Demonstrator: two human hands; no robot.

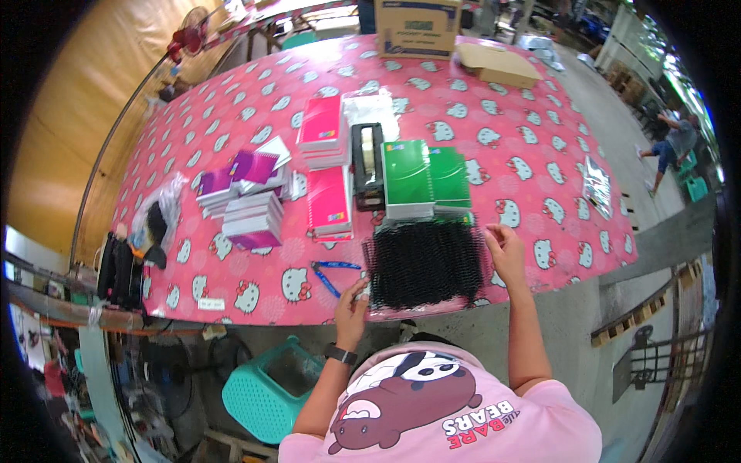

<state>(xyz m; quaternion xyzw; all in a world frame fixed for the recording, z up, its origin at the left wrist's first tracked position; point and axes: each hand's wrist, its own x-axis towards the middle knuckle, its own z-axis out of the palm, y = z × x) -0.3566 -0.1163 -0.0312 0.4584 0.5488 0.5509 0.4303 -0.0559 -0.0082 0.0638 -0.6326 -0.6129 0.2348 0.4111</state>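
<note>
A black pile of spiral binding coils (424, 264) at the table's (540, 154) six o'clock edge is gripped by the left hand (353, 302) and right hand (505, 247). Green notebooks (424, 179) at twelve o'clock appear bound; many coils remain unused.

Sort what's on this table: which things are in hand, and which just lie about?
In hand: pile of black spiral coils, left hand at its near corner, right hand at its far edge.

Lying about: blue pliers, green notebooks, pink notebooks, purple notebooks, cardboard box.
</note>
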